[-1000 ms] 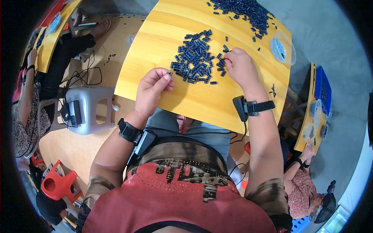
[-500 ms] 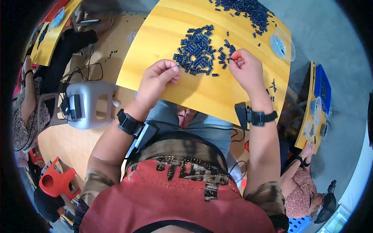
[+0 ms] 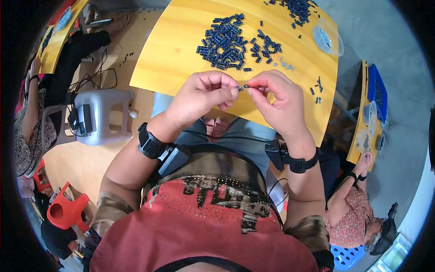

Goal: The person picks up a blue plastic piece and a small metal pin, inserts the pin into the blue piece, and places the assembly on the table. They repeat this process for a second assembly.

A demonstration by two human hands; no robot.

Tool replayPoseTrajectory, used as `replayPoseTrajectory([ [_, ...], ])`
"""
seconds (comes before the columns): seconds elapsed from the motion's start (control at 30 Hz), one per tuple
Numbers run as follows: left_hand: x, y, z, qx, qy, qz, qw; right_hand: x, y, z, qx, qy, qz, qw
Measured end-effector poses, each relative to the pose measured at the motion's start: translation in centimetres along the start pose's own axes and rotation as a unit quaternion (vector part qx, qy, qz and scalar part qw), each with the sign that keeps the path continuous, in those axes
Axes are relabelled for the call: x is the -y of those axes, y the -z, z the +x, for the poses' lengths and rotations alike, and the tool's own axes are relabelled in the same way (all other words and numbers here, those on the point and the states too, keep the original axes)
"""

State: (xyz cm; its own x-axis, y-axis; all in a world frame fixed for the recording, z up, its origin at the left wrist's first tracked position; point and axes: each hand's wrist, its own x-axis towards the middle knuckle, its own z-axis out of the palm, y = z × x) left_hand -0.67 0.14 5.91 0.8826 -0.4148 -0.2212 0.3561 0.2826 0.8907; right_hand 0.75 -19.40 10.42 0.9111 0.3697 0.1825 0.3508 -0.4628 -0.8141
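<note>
And here you are, both hands pinching: your left hand (image 3: 206, 97) has a dark bit (image 3: 239, 89) between thumb and finger, your right hand (image 3: 281, 99) a black bit (image 3: 246, 86), the two nearly tip to tip. Too small to tell if they touch! Looks like the joining step, and it calls for lining up those ends with steady fingertips. Just beyond your fingers lies a lone black block (image 3: 247, 70); past your left hand, the big pile (image 3: 224, 41); past your right, the smaller cluster (image 3: 266, 45) and some clear bits (image 3: 286, 64). The table (image 3: 167, 54) has its near edge below your palms, so a dropped bit could slip off. Best room: bare wood left of your left knuckles. Far beyond your right hand, the tub (image 3: 323, 40) sits by the right edge.
</note>
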Motion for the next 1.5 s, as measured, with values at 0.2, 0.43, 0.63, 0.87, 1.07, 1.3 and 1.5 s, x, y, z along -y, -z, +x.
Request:
replayPoseTrajectory([
  [0.2,0.1,-0.1,-0.1,0.008,0.018,-0.005,1.000,0.4,0.0,-0.4,-0.002,0.040,-0.044,0.998],
  [0.43,0.0,-0.1,0.0,0.010,0.024,0.007,1.000,0.2,-0.1,-0.2,0.018,0.087,-0.091,0.992],
  [0.63,0.0,0.1,0.1,0.004,0.038,0.011,0.999,0.2,0.0,0.3,0.021,0.105,-0.093,0.990],
  [0.87,-0.2,0.1,0.3,0.005,0.028,0.017,0.999,0.4,0.1,0.4,0.034,0.123,-0.109,0.986],
  [1.07,0.2,0.2,0.3,-0.016,0.070,0.053,0.996,0.6,0.2,0.5,0.068,0.159,-0.152,0.973],
  [1.3,1.5,0.8,0.2,-0.035,-0.006,0.079,0.996,1.4,-0.8,0.7,0.108,0.258,-0.299,0.912],
  [1.5,1.6,0.9,0.1,-0.037,-0.051,0.077,0.995,0.3,-1.5,0.8,0.078,0.260,-0.235,0.933],
])
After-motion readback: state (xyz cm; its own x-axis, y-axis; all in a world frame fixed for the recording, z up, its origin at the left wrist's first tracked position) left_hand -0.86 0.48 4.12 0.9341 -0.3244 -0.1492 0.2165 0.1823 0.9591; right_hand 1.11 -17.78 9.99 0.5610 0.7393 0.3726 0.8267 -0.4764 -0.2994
